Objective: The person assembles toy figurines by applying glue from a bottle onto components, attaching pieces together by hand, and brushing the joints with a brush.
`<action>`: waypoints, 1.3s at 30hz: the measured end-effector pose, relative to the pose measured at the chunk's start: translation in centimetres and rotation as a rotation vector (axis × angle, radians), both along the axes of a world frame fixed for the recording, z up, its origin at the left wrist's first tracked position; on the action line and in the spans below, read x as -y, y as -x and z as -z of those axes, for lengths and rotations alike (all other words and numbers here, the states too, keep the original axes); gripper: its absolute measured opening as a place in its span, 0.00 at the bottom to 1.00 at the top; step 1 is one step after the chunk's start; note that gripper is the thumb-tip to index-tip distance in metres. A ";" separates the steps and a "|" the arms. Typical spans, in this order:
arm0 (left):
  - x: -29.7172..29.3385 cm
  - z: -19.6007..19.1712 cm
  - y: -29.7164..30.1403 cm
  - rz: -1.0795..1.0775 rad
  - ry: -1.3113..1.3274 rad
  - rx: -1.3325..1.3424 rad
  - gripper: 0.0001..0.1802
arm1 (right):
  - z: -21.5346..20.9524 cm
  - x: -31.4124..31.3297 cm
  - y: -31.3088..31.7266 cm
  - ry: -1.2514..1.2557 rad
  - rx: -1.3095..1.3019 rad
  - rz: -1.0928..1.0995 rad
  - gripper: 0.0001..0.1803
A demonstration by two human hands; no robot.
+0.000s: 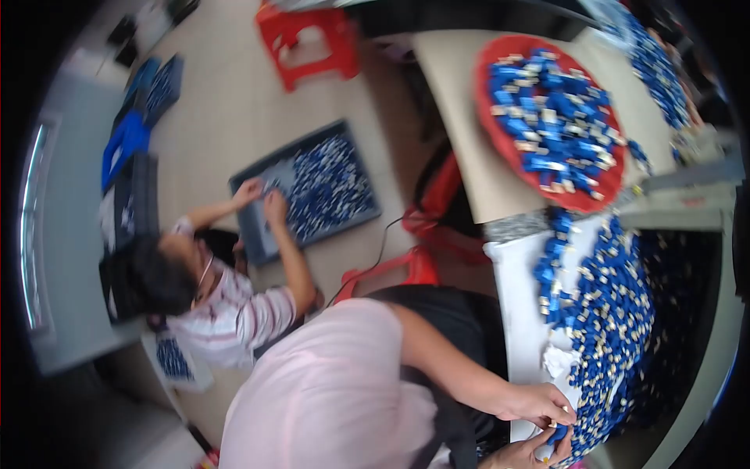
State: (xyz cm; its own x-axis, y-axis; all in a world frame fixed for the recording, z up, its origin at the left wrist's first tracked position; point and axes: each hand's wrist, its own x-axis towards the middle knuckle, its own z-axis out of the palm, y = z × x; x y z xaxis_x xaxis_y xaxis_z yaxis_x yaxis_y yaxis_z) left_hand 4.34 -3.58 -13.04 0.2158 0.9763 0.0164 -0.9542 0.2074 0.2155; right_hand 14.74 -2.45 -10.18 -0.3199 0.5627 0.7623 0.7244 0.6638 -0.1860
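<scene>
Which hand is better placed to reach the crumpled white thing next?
Probably the left hand: it lies nearer the crumpled white thing, while the right hand is lower in the picture and farther away. Both seem busy with a blue piece, though.

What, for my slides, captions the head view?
Left hand and right hand hold a blue piece beside a blue pile.

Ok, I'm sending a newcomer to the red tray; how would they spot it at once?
Find the beige tabletop at the upper right. On it sits a broad, rounded red tray, heaped with blue and cream pieces. Its red colour and curved rim set it apart from the rectangular grey tray in front of the co-worker.
</scene>
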 end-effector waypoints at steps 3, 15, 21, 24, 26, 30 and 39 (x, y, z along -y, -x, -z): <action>-0.1 -0.2 0.6 -0.074 -0.022 0.052 0.15 | -0.6 0.3 1.8 0.140 -0.189 -0.088 0.15; 1.2 -0.4 2.9 -0.137 0.007 0.130 0.10 | -1.0 0.8 4.0 0.122 -0.107 -0.212 0.15; 1.9 -0.8 3.8 -0.145 -0.023 0.129 0.11 | -1.9 1.6 5.3 0.153 -0.107 -0.235 0.16; 2.0 -0.9 4.0 -0.157 -0.024 0.169 0.11 | -2.0 1.0 4.9 0.033 0.000 -0.245 0.16; 2.2 -0.9 4.1 -0.166 -0.032 0.187 0.11 | -1.9 1.0 4.9 -0.034 0.043 -0.244 0.16; 2.3 -0.8 4.0 -0.160 -0.045 0.173 0.10 | -2.0 1.3 4.9 -0.027 0.006 -0.269 0.16; 2.3 -0.6 3.9 -0.135 0.016 0.154 0.11 | -1.9 2.4 5.9 0.053 -0.070 -0.203 0.17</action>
